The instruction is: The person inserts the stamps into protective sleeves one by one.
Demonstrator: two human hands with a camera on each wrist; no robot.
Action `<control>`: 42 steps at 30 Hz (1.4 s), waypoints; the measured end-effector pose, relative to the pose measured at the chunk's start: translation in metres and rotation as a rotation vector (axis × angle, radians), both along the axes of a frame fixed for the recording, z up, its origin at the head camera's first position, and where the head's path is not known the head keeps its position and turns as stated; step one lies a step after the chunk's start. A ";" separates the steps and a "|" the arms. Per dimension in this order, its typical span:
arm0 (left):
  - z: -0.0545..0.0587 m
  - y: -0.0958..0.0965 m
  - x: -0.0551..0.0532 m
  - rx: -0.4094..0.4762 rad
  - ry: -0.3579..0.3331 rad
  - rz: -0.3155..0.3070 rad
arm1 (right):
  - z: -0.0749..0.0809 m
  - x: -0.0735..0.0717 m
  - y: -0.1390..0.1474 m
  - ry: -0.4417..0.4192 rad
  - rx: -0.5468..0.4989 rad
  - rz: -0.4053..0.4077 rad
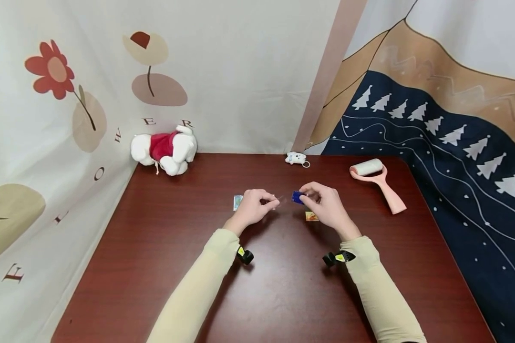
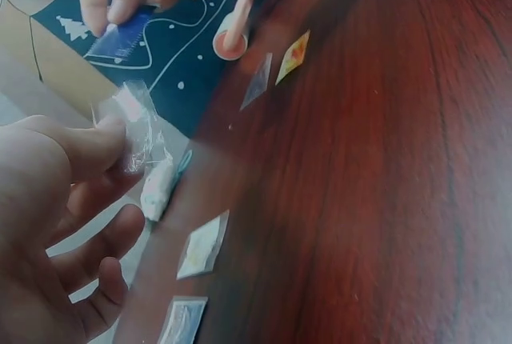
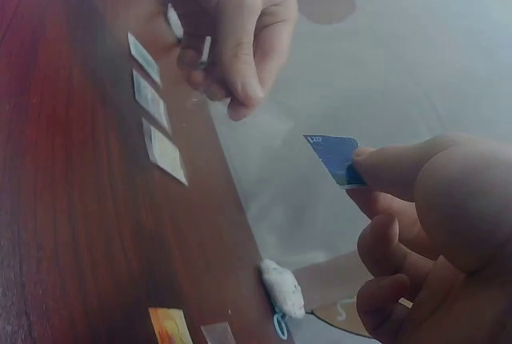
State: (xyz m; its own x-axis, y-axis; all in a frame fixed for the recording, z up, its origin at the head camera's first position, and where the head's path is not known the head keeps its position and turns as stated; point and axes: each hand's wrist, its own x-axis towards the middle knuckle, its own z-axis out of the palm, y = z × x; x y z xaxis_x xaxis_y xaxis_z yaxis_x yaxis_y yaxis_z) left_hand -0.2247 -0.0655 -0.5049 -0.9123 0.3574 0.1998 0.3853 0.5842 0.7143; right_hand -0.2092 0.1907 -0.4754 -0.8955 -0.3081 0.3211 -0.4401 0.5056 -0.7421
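Observation:
My left hand [image 1: 254, 207] pinches a small clear plastic sleeve [image 2: 138, 132] between thumb and fingertip, above the table. Opposite it, my right hand [image 1: 329, 206] pinches a blue postage stamp [image 3: 330, 157] by one edge; a "120" marking and a perforated edge show on it. The stamp and sleeve are apart. Several sleeved stamps [image 3: 166, 152] lie in a row on the table, partly hidden by my left hand in the head view. Under my right hand lies an orange-yellow stamp [image 1: 311, 216], with another small clear sleeve [image 2: 258, 84] beside it.
A white plush toy in a red shirt [image 1: 163, 147] lies at the back left of the brown table [image 1: 283, 295]. A small white figure with a ring [image 1: 295, 158] is at the back edge. A pink lint roller [image 1: 382, 183] lies at the back right.

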 end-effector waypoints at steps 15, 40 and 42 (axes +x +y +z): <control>0.000 -0.009 0.007 0.009 0.003 -0.079 | 0.000 -0.001 -0.016 -0.001 -0.011 0.072; 0.002 -0.008 0.011 0.025 -0.059 -0.126 | 0.000 -0.004 -0.014 -0.057 0.073 0.196; 0.003 -0.007 0.011 0.025 -0.050 -0.130 | 0.001 -0.004 -0.014 -0.054 0.081 0.195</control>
